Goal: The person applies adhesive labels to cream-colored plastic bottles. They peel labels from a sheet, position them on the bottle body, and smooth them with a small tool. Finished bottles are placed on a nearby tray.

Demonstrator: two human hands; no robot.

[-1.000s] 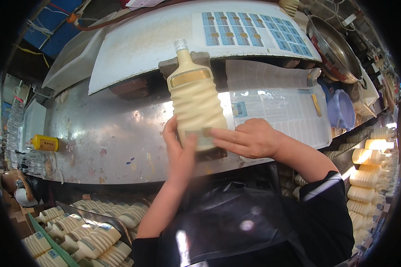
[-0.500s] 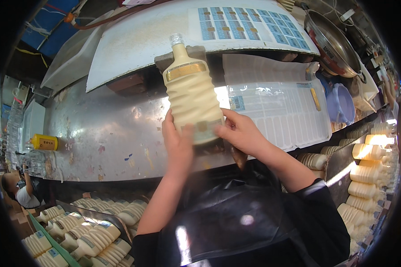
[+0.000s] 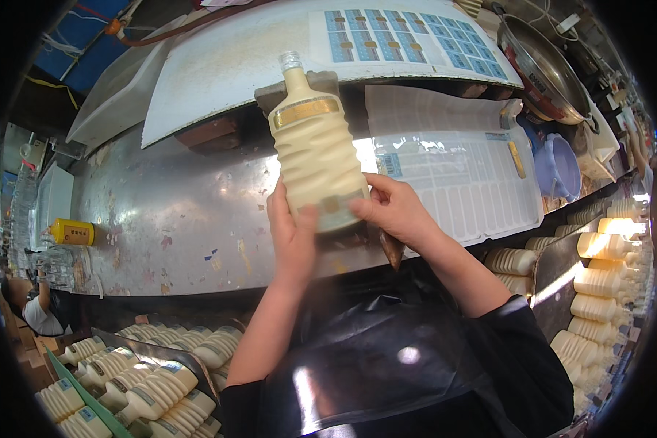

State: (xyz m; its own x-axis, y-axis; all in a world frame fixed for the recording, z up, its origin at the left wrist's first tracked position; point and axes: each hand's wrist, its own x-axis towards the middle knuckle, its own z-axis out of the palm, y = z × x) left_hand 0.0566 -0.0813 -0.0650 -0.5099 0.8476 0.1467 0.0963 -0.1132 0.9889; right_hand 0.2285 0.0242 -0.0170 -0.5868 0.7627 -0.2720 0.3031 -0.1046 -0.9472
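Note:
A cream-coloured glass bottle (image 3: 317, 150) with wavy ridged sides lies in front of me, its clear threaded neck pointing away. It has a gold band below the shoulder and a bluish-grey label near its base. The shoulder end rests against a grey padded block (image 3: 270, 95). My left hand (image 3: 293, 230) is closed on the lower left side, thumb on the label. My right hand (image 3: 390, 212) grips the lower right side, its thumb also pressing the label's edge. A brown pointed piece (image 3: 391, 250) shows under my right hand; I cannot tell what it is.
Blue label sheets (image 3: 376, 36) lie on a white board (image 3: 219, 66) at the back. Right of the bottle is a translucent backing sheet (image 3: 452, 182), then a purple bucket (image 3: 557, 168) and a pan (image 3: 540, 66). A yellow squeeze bottle (image 3: 73, 232) lies left. Crates of similar bottles (image 3: 160, 390) flank me.
My hands and the bottle stay almost in place, with only a slight shift. Both thumbs are still on the label at the bottle's base.

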